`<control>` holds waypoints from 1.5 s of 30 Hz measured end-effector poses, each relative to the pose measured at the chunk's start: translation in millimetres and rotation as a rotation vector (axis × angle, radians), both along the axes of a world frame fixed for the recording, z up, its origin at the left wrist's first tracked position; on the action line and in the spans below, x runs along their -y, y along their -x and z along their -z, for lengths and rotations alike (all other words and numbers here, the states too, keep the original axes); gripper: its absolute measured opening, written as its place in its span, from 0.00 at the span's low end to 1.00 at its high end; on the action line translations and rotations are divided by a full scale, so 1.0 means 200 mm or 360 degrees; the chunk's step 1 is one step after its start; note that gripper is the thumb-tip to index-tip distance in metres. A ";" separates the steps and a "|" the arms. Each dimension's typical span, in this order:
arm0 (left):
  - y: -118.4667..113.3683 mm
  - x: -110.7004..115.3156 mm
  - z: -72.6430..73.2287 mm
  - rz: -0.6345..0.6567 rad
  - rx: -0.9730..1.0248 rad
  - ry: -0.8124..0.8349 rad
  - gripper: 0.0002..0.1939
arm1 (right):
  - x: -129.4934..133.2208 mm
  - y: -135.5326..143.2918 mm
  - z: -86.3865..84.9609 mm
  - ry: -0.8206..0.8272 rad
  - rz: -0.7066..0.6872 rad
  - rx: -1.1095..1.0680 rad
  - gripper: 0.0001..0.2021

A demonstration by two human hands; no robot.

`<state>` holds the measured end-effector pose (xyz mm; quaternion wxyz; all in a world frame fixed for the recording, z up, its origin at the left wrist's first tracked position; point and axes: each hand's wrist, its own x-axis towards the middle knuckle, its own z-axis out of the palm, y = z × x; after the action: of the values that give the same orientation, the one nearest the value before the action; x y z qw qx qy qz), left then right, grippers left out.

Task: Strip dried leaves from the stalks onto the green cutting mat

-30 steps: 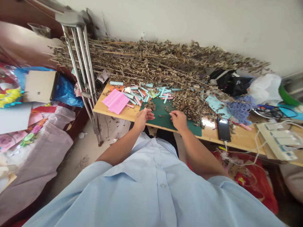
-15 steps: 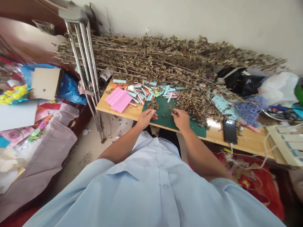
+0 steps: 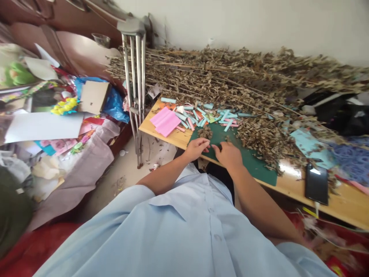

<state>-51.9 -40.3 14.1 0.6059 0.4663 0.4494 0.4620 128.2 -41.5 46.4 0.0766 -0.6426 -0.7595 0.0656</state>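
Note:
Over the near edge of a green mat (image 3: 259, 167), my left hand (image 3: 198, 148) has its fingers curled together; whatever they pinch is too small to make out. Just right of it, my right hand (image 3: 229, 154) is bent with its thumb toward the left hand, the fingertips low over the mat and partly hidden. A small clump of dried leaves (image 3: 205, 133) lies beyond my left hand. A larger heap of dried leaves (image 3: 259, 138) covers the mat's right part. Rolled blue and pink paper tubes (image 3: 227, 115) are scattered behind the mat.
Pink paper sheets (image 3: 165, 121) lie on the wooden table (image 3: 150, 125) at left. Dried stalks (image 3: 230, 73) pile along the wall. Crutches (image 3: 134, 84) stand at the table's left end. A phone (image 3: 316, 184) with a cable is at right, near a blue sheet (image 3: 311, 146).
The view has swung left, so the table and hands appear farther right. My hands are closer together, and the right one has come nearer to the left.

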 end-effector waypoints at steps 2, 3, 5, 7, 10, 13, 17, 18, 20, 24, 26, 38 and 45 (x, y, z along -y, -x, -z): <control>0.00 0.00 0.01 0.0010 0.0017 -0.0007 0.19 | -0.01 0.03 -0.01 0.0038 -0.0024 0.0075 0.17; 0.00 0.01 0.01 0.0003 0.0026 0.0001 0.19 | -0.02 0.03 0.00 0.0046 -0.0038 0.0089 0.14; 0.00 0.01 0.02 -0.0010 0.0052 0.0029 0.20 | -0.03 0.03 0.02 0.0039 -0.0074 0.0077 0.10; 0.00 0.01 0.03 -0.0006 0.0076 0.0044 0.21 | -0.03 0.02 0.05 0.0015 -0.0116 0.0006 0.09; 0.01 0.00 0.02 0.0005 0.0149 0.0078 0.23 | -0.04 -0.03 0.08 -0.0078 -0.0135 -0.0262 0.08; 0.01 0.00 -0.06 -0.0020 0.0535 0.0189 0.27 | -0.03 -0.05 0.03 -0.0273 -0.0065 -0.0637 0.10; -0.01 0.00 -0.24 0.0135 0.1087 0.0307 0.38 | 0.05 0.01 -0.13 -0.0486 -0.0038 -0.1053 0.10; -0.03 0.00 -0.28 0.0161 0.1138 0.0350 0.40 | 0.07 0.03 -0.17 -0.0495 -0.0072 -0.1131 0.10; -0.06 0.00 -0.35 0.0199 0.1190 0.0411 0.41 | 0.11 0.08 -0.24 -0.0434 -0.0181 -0.1202 0.09; -0.11 0.01 -0.43 0.0320 0.1246 0.0438 0.44 | 0.15 0.11 -0.29 -0.0397 -0.0244 -0.1225 0.07; -0.12 0.03 -0.46 0.0385 0.1266 0.0452 0.44 | 0.17 0.07 -0.31 -0.0409 -0.0150 -0.1318 0.07; -0.18 0.04 -0.59 0.0412 0.1631 0.0696 0.45 | 0.23 0.02 -0.34 -0.0514 -0.0068 -0.1488 0.06; -0.21 0.04 -0.47 0.0284 0.1706 0.0819 0.40 | 0.19 0.05 -0.32 -0.0346 -0.0582 -0.0766 0.10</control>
<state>-9.1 -49.0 108.2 0.8780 0.0428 0.1377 0.4565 117.8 -79.5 110.5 0.3092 -0.4497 -0.8250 0.1468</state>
